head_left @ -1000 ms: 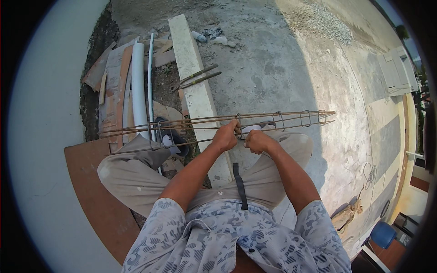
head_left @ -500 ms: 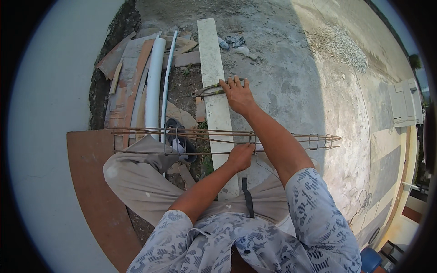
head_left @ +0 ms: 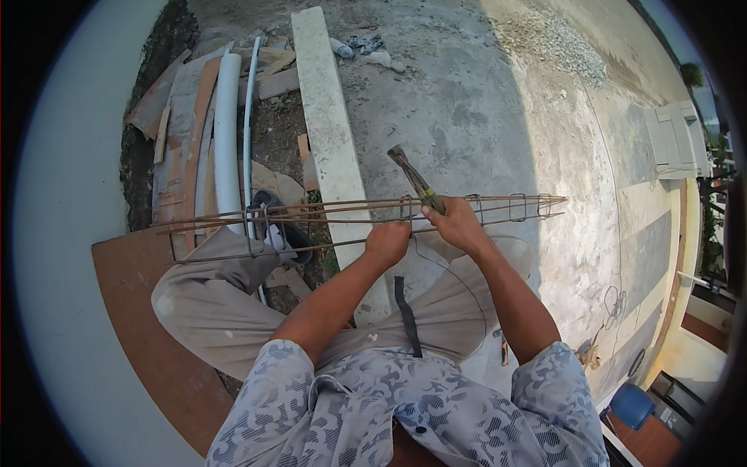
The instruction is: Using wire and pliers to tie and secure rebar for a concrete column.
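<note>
Rebar cage [head_left: 350,218] is lying across the lap over the concrete plank [head_left: 331,148]. Left hand [head_left: 387,241] is clamped on a bar; right hand [head_left: 455,224], back from the plank, is now gripping pliers [head_left: 416,180], so tying's probably resuming.

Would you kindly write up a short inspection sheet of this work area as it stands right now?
Surface: bare concrete ground, partly shaded.
Job's things: long rebar cage lying across the knees; pliers at the cage.
Clutter: white plank, white pipe, wood scraps, brown board, gravel patch.
Hands: left hand grips a cage bar; right hand holds the pliers.
Cables: thin wire looping below the hands; a wire coil on the ground.
Surroundings: white stepped block, blue drum.
</note>
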A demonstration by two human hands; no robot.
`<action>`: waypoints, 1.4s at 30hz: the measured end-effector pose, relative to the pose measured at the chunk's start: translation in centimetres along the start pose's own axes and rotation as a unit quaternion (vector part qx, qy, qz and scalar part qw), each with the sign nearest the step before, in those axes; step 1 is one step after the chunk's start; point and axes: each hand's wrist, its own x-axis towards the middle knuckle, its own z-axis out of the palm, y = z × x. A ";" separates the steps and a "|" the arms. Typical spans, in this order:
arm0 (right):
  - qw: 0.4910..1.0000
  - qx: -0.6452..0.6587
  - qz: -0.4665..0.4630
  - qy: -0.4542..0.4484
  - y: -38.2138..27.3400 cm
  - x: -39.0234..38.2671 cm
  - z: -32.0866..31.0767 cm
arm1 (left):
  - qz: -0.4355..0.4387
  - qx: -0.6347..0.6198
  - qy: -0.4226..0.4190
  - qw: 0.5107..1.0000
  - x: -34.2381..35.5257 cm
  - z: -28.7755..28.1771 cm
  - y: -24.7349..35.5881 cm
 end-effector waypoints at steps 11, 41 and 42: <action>0.952 -0.285 0.104 -0.035 4.7 -10.4 -1.5 | 0.020 0.017 0.040 0.999 -0.4 -0.1 0.6; 0.917 -0.395 0.051 -0.032 4.5 -9.7 -0.2 | 0.066 0.068 0.098 0.991 0.0 2.3 -1.0; 0.917 -0.395 0.053 -0.031 4.7 -9.7 0.0 | 0.063 0.064 0.100 0.991 0.0 2.3 -1.1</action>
